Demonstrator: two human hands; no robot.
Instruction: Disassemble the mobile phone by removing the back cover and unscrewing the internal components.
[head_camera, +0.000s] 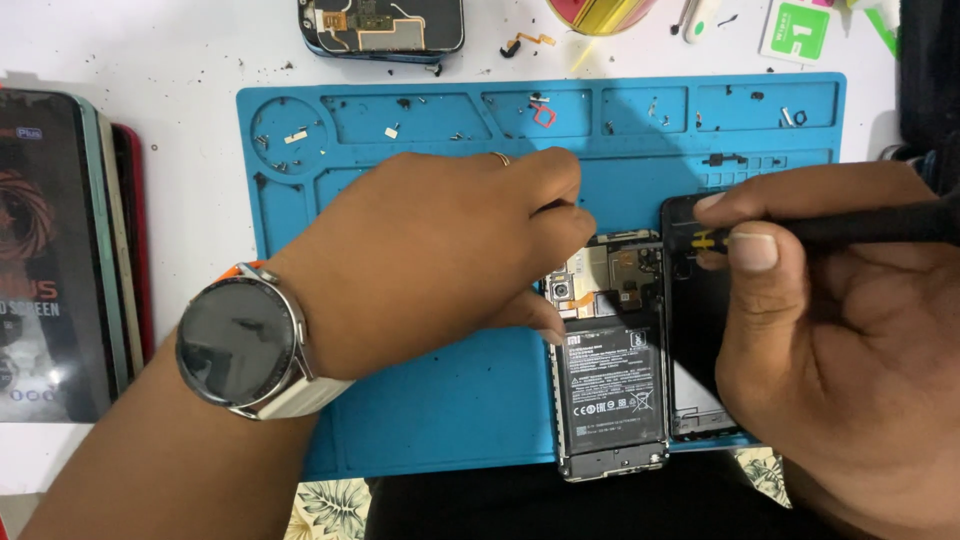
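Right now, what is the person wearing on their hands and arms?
Both forearms are bare, with no sleeves or gloves. The left hand has a thin ring on one finger, and its wrist carries a round, dark-faced watch with a silver case and a white and orange strap. The right hand shows nothing worn.
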